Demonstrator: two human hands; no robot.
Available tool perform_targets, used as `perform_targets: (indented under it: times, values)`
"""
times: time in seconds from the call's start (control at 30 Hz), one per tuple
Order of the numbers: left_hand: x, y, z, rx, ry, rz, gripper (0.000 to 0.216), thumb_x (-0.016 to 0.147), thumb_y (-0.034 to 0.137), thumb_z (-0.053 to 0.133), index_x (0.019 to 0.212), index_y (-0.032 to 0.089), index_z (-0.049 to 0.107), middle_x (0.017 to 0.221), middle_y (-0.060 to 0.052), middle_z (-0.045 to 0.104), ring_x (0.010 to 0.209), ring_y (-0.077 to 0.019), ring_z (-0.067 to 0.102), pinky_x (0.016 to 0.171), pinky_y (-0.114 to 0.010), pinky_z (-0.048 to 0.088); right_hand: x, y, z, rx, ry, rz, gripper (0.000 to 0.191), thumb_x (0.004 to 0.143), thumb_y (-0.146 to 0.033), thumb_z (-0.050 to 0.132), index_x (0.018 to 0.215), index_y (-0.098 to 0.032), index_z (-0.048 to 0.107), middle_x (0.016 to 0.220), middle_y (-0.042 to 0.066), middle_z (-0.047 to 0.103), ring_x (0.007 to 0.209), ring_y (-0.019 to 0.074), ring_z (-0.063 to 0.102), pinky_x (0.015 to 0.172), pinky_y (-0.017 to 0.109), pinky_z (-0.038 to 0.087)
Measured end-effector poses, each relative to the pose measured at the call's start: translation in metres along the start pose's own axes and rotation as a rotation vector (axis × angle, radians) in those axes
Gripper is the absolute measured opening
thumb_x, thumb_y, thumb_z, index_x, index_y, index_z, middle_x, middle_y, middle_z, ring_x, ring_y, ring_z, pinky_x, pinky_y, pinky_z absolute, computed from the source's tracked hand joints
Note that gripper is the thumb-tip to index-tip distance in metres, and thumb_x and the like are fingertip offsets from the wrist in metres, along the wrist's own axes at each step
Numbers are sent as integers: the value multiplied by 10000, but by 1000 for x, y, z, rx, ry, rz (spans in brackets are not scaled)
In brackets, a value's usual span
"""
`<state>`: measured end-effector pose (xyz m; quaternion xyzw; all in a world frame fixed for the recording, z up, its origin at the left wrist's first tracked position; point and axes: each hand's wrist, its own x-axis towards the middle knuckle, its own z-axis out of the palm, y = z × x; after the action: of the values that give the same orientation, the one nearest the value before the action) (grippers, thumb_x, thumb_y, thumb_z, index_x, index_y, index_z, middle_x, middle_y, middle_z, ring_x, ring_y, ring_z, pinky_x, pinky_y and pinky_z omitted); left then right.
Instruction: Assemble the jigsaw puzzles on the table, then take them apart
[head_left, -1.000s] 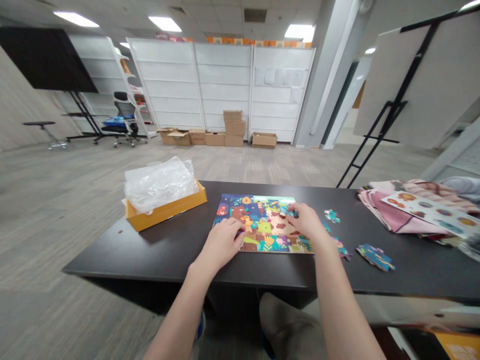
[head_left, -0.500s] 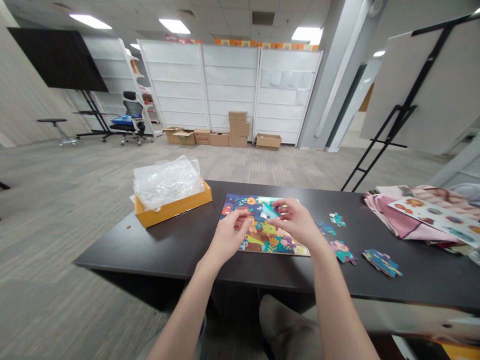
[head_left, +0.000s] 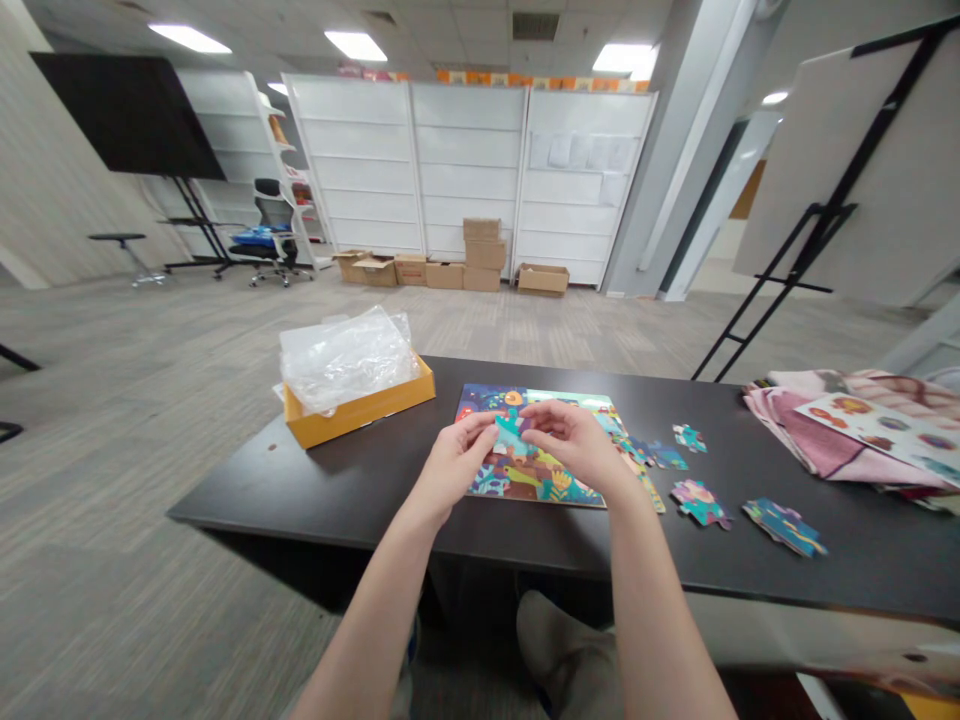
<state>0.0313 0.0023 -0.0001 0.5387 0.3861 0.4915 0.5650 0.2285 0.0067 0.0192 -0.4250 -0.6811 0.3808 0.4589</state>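
Observation:
A teal jigsaw puzzle piece (head_left: 511,433) is held up between my two hands, over a colourful picture puzzle (head_left: 525,488) on the dark table. The fingertips of my left hand (head_left: 456,462) pinch its left side. On its right side, the fingers of my right hand (head_left: 576,447) are closed on it. My hands cover part of the picture beneath. To the right lie loose pieces: a small teal one (head_left: 689,438), blue ones (head_left: 666,455) by the puzzle's edge, a pink and teal cluster (head_left: 701,503), and a blue stack (head_left: 784,526).
An orange-yellow box (head_left: 360,410) holding clear plastic wrap (head_left: 349,360) stands at the table's left. Pink folded cloth (head_left: 795,430) lies at the right, with a printed sheet (head_left: 885,436) on top. Behind the table's right side stands a whiteboard stand (head_left: 795,260).
My right hand has brought the teal piece leftward to my left hand, whose fingers now meet it. The view has shifted slightly, moving the scene a little to the right.

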Motion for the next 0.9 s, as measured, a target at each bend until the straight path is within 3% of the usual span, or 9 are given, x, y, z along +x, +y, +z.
perform_targets:
  times: [0.17,0.33,0.57,0.73,0.9]
  values:
    - [-2,0,-3,-6,0,-36,486,818,515,734,1133,146,704,896,-62,764,790,-186,733,746,-314,603,0,4,0,-8,34,3,235,821,-401,735,944,-201,727,865,48,763,799,195,719,775,347,587]
    - [-1,-1,-7,99,26,23,379,773,448,787,1002,152,733,870,-79,783,776,-212,747,718,-323,609,-1,6,-4,-18,44,25,244,789,-400,761,921,-198,729,842,46,761,785,198,723,756,340,593]
    - [2,-6,-10,104,13,71,270,790,385,752,930,156,719,902,-104,799,865,-248,773,806,-363,614,-3,8,-15,-57,78,43,244,764,-418,765,871,-202,724,833,54,762,763,199,722,741,346,602]
    - [2,-10,-10,296,94,143,183,791,334,719,886,177,732,879,-84,791,851,-243,764,804,-361,605,-9,15,-39,-181,316,132,263,753,-437,729,864,-199,713,789,64,752,687,211,693,621,336,573]
    - [-1,-7,-8,362,67,170,197,809,359,691,894,185,730,881,-78,787,830,-230,752,776,-341,591,-28,17,-88,-361,598,154,320,773,-428,649,928,-169,755,849,107,780,763,232,708,680,325,525]
